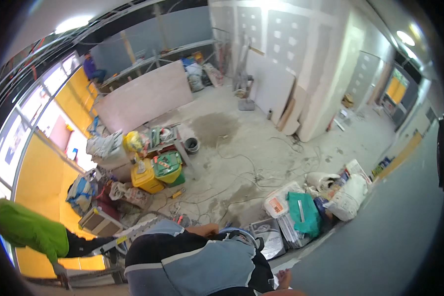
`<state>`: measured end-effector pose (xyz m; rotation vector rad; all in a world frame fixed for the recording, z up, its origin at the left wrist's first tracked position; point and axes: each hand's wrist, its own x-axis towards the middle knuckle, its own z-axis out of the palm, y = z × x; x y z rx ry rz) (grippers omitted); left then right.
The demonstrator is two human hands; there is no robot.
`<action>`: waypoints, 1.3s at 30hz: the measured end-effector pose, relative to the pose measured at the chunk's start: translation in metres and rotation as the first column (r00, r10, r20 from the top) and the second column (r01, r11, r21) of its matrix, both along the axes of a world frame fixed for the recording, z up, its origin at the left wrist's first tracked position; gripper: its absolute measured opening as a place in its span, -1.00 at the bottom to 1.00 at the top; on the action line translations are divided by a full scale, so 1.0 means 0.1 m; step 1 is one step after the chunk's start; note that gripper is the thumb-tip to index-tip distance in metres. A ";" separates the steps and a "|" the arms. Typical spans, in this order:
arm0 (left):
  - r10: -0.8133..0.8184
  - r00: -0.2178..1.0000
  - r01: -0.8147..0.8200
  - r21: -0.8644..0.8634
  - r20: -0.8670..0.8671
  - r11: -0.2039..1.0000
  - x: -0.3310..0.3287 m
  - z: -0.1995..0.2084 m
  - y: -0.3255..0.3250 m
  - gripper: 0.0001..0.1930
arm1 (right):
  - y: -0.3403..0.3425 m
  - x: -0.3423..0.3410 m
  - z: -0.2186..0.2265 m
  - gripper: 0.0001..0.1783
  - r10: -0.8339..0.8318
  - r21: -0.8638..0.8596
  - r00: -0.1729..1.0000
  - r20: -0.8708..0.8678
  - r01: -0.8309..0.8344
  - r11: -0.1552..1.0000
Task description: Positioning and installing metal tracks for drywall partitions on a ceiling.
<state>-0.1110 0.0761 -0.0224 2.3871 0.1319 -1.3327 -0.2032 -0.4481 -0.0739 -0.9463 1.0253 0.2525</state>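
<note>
My left hand shows beyond my grey-blue and black shirt, close to a round container with a pale blue rim. Its fingers are too small and partly hidden, so I cannot tell whether it grips anything. Low in the picture, my right hand is beside the grey-blue wall, fingers curled in. What it holds, if anything, is hidden. Just beyond the container lie a clear-wrapped package, a stack of grey flat pieces and a green plastic bag.
A ladder stands left of me, near a person in a green top. Yellow and green bins stand by a cluttered table. Cables cross the dusty floor. Boards lean on the far wall; another person sits far left.
</note>
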 end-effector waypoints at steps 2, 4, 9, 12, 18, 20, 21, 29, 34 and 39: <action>-0.068 0.997 0.070 -0.049 0.023 0.996 0.13 -0.22 -0.11 -0.59 | -0.15 0.25 -0.02 -0.72 0.016 -0.113 0.997 -0.070 -0.024 0.993; -0.148 0.989 0.149 -0.070 0.010 0.986 0.19 -0.25 -0.24 -0.60 | -0.03 0.41 0.23 -0.68 0.048 -0.140 0.998 0.038 -0.042 0.989; -0.109 0.920 0.140 -0.058 0.375 0.988 0.47 0.00 -0.66 -0.53 | 0.20 0.24 0.43 -0.54 0.150 -0.211 0.985 -0.087 -0.165 0.963; -0.112 0.944 0.152 -0.108 0.310 0.982 0.57 0.11 -0.85 -0.49 | 0.47 -0.18 0.19 -0.64 0.015 -0.067 0.993 -0.117 -0.023 0.997; -0.140 0.946 0.199 -0.184 0.291 0.962 0.63 0.18 -0.97 -0.50 | 0.80 -1.41 -2.13 -0.65 0.841 -0.730 0.515 -0.169 -0.638 0.244; -0.207 0.908 0.253 -0.083 0.364 0.964 0.66 0.13 -1.09 -0.52 | 0.91 -1.51 -2.16 -0.63 0.744 -0.651 0.552 -0.376 -0.729 0.212; -0.245 0.907 0.283 -0.066 0.342 0.957 0.67 0.18 -1.16 -0.52 | 0.85 -1.55 -2.05 -0.62 0.719 -0.636 0.556 -0.417 -0.743 0.206; -0.240 0.910 0.309 -0.165 0.338 0.937 0.66 -0.94 -0.81 -0.59 | 0.58 -1.03 0.00 -0.81 0.488 -0.419 0.858 -0.160 -0.506 0.753; -0.104 0.786 0.482 -0.498 0.609 0.721 0.77 -0.03 -1.23 -0.47 | 0.34 -1.05 -0.29 -0.76 0.332 -0.400 0.940 -0.080 -0.336 0.853; -0.150 0.850 0.369 -0.367 0.504 0.854 1.06 0.24 -1.53 -0.47 | 0.37 -0.43 -0.20 -0.77 0.521 -0.476 0.834 -0.183 -0.539 0.695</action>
